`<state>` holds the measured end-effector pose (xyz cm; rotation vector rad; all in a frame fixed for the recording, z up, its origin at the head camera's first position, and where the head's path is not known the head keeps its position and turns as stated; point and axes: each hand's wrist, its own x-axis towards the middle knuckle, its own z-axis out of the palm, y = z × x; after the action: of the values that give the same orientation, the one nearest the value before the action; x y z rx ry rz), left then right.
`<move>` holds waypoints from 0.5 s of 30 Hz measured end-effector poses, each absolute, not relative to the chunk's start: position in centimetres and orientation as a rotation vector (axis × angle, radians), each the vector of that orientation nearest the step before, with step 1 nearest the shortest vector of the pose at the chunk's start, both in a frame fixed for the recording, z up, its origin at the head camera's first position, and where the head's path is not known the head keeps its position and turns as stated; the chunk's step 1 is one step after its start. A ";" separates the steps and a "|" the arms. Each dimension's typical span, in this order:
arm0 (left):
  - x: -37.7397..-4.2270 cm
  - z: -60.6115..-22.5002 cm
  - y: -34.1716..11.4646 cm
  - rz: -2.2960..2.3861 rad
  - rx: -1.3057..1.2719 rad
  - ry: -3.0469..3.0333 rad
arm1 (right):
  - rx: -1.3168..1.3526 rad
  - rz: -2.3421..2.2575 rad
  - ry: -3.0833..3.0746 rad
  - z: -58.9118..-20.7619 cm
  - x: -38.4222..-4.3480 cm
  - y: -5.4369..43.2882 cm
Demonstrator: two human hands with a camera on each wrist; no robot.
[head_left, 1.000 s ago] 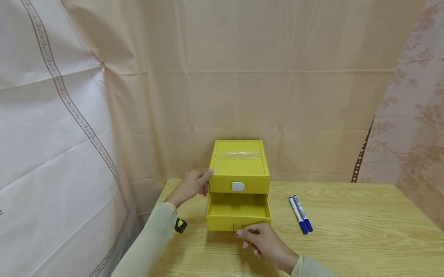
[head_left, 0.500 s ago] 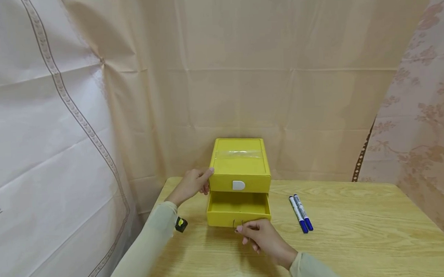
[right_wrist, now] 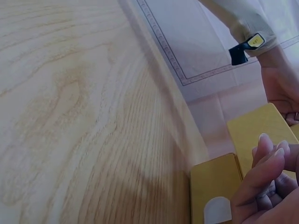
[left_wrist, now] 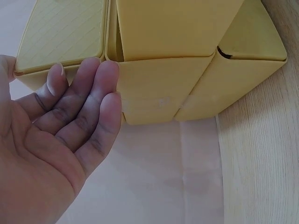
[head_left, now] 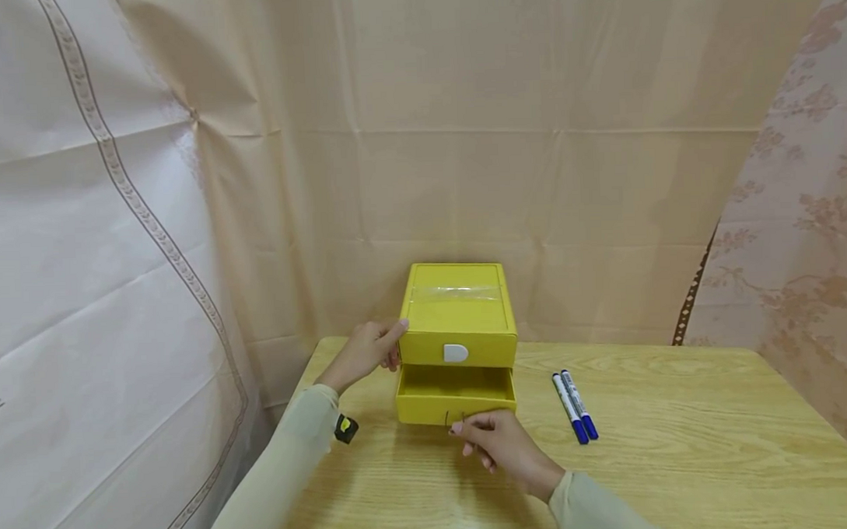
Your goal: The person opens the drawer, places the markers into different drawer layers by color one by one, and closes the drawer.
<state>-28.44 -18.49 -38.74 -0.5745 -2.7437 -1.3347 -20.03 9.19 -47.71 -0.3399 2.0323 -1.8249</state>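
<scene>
A yellow drawer unit [head_left: 456,301] stands at the back of the wooden table in the head view. Its middle drawer [head_left: 418,410] is partly out, and the visible inside is bare. My right hand [head_left: 507,452] pinches the thin dark loop handle [head_left: 447,419] on that drawer's front. In the right wrist view the thumb and fingertips [right_wrist: 267,161] meet, but the loop is not visible. My left hand [head_left: 363,354] holds the upper left edge, thumb on top. Its curved fingers [left_wrist: 108,116] touch the unit's side in the left wrist view.
Two markers [head_left: 575,407] with blue caps lie side by side right of the unit. A bottom drawer front [right_wrist: 212,184] with a white tab sits below the pulled drawer. A black device [head_left: 345,429] is strapped at the left wrist. Cloth [head_left: 532,175] hangs behind the table.
My right hand has moved inward with the loop, and the middle drawer has slid partway back into the unit. The left hand keeps its place on the edge.
</scene>
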 end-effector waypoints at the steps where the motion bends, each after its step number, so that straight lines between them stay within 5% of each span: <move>1: -28.4 -38.7 -18.5 -1.336 -0.575 -2.744 | -0.343 -1.827 2.032 -47.7 -20.1 9.2; 15: -28.3 -38.7 -18.4 -1.354 -0.572 -2.743 | -0.301 -1.850 2.038 -47.7 -21.0 8.8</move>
<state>-28.31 -18.43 -38.67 -0.5722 -2.7431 -1.3536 -21.00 8.78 -47.68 -0.3006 2.0383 -1.8497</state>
